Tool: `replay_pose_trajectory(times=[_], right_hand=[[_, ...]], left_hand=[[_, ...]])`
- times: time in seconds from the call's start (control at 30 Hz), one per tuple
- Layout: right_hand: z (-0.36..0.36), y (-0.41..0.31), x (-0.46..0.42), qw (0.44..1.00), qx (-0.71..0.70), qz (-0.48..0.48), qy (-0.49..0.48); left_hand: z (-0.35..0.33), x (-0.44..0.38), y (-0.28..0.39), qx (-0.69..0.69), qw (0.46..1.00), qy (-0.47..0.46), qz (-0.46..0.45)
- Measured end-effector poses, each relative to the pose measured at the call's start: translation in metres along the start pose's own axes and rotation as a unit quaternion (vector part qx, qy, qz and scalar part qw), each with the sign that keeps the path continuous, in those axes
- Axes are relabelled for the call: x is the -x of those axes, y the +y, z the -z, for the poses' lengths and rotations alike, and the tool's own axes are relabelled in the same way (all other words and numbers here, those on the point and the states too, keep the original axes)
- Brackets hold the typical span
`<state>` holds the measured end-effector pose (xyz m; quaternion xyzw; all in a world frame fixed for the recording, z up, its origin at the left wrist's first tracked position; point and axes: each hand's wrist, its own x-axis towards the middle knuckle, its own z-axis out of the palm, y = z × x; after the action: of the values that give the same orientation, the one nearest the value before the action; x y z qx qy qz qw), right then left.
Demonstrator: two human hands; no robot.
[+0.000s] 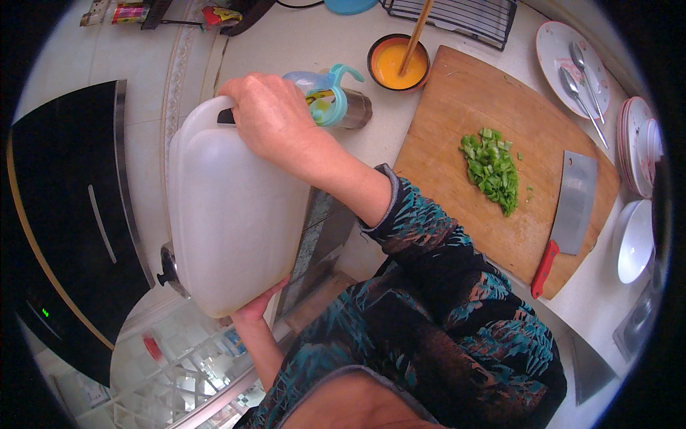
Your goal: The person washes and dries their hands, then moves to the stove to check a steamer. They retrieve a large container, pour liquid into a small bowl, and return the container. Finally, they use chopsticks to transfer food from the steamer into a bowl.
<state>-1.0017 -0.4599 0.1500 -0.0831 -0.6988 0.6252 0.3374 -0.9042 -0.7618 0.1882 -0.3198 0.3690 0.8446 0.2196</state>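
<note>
A large translucent white plastic jug (236, 214) is held up left of the worktop. My right hand (270, 115) is closed around its handle at the upper end. My left hand (260, 303) supports its lower end from beneath, with the fingers partly hidden. The jug's mouth and any contents cannot be made out. Just past my right wrist, a jar with a turquoise lid and handle (351, 107) stands on the counter, partly covered by my hand.
A wooden cutting board (445, 150) bears chopped green vegetable (493, 171) and a red-handled cleaver (573, 204). Behind are a bowl of beaten egg (396, 67) with chopsticks (415, 37) and a wire rack (455, 19). Plates (632, 150), spoons (573, 88) and a white bowl (632, 241) line the right side.
</note>
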Motion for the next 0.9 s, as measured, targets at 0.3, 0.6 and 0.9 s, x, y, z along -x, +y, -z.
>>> replay_pose_trajectory(times=[0.3, 0.6, 0.9], right_hand=[[-0.001, 0.001, -0.001, 1.000, -0.003, -0.006, 0.001], [0.000, 0.003, -0.002, 1.000, -0.006, -0.004, 0.009], [-0.002, 0.005, -0.003, 1.000, 0.001, -0.016, 0.000]], left_hand=[[0.002, 0.000, 0.001, -0.024, 1.000, -0.007, -0.012], [0.000, 0.000, 0.000, -0.129, 0.991, 0.005, -0.042], [-0.010, 0.001, -0.002, -0.099, 0.993, 0.035, -0.044]])
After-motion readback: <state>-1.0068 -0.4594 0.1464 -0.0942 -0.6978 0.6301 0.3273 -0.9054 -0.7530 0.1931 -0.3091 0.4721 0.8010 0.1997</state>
